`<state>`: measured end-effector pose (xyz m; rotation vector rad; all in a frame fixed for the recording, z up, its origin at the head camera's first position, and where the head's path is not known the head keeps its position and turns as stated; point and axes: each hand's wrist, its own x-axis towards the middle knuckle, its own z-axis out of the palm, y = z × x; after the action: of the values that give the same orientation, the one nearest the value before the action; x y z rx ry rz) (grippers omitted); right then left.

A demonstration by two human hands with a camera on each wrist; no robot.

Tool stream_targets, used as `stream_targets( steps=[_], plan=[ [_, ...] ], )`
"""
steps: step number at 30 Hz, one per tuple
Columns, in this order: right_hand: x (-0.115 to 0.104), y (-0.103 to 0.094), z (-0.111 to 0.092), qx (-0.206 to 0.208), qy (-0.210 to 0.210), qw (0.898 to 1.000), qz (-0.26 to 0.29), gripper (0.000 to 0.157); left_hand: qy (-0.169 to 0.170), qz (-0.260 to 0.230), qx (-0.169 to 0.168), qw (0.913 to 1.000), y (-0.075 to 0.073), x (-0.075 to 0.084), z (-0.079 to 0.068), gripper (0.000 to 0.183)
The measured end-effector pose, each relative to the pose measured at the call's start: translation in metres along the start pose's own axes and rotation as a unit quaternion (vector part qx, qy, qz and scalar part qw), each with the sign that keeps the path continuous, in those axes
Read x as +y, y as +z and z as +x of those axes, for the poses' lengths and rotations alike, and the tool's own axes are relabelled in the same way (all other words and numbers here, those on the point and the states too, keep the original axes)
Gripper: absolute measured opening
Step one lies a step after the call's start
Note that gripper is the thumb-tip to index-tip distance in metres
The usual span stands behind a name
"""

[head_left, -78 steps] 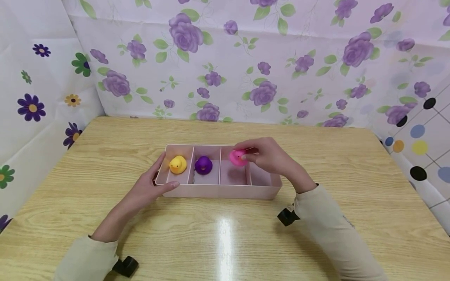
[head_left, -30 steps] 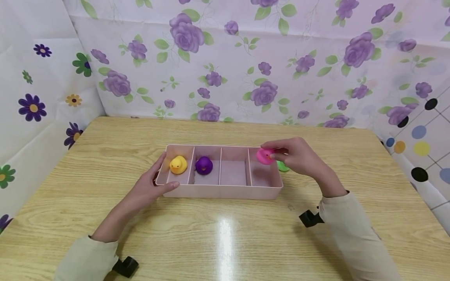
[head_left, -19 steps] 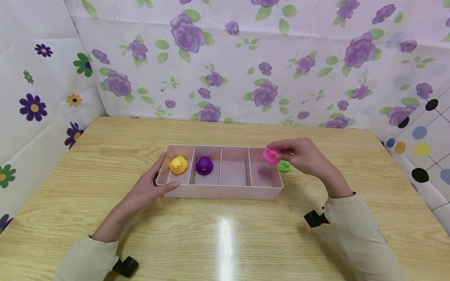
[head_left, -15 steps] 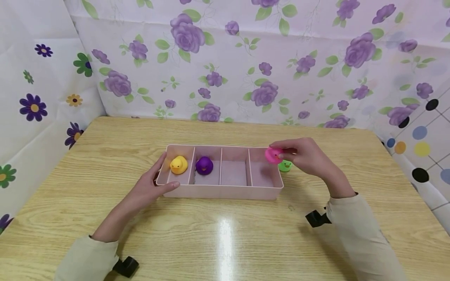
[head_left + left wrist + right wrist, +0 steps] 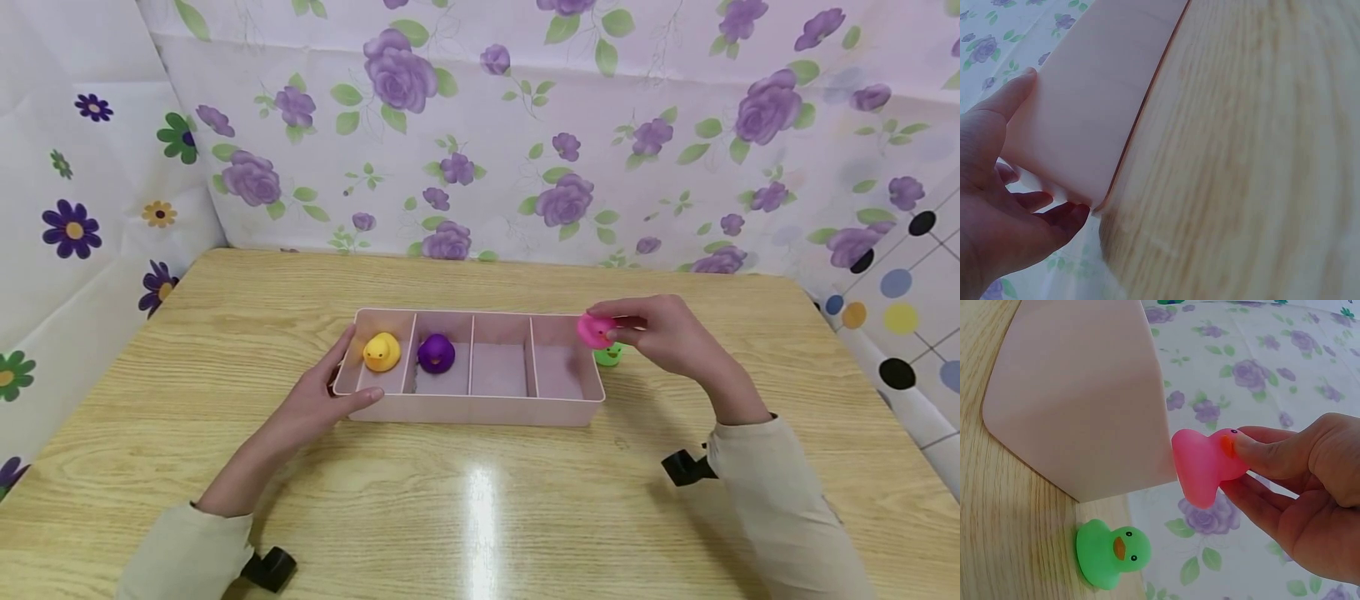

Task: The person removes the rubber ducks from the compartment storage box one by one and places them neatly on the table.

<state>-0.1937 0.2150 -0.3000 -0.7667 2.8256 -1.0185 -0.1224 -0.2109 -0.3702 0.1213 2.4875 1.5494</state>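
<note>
My left hand holds the left end of a pale pink divided box, thumb at the front wall and fingers at the end wall. My right hand pinches a pink rubber duck between thumb and fingers, raised at the box's right end wall. On the table just outside that wall sits a green rubber duck, partly hidden by the right hand and pink duck in the head view. A yellow rubber duck sits in the leftmost compartment, a purple rubber duck in the second.
The box rests on a wood-grain table. The two right compartments show bare floors. Behind stands a flowered cloth, with more patterned cloth at both sides. Each wrist wears a small black camera.
The right hand has carried the pink duck rightward from over the third compartment to the box's right end. The green duck has come into view. The left hand and box stay put.
</note>
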Motion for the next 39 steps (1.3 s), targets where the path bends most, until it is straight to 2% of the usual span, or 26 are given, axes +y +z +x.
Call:
stream_targets(
  steps=[10,20,39],
  plan=[
    [0.007,-0.007,-0.005,0.006,0.017,1.000,-0.009,0.032,0.000,0.001,0.002,1.0000,0.000,0.001,0.001,0.101],
    [0.018,-0.010,-0.005,0.005,0.068,0.997,-0.022,0.031,0.007,-0.001,0.000,1.0000,-0.001,0.001,0.000,0.101],
    [0.046,-0.018,-0.011,0.002,0.108,0.994,-0.034,0.032,0.007,-0.002,0.000,1.0000,-0.001,0.000,-0.001,0.101]
  ],
)
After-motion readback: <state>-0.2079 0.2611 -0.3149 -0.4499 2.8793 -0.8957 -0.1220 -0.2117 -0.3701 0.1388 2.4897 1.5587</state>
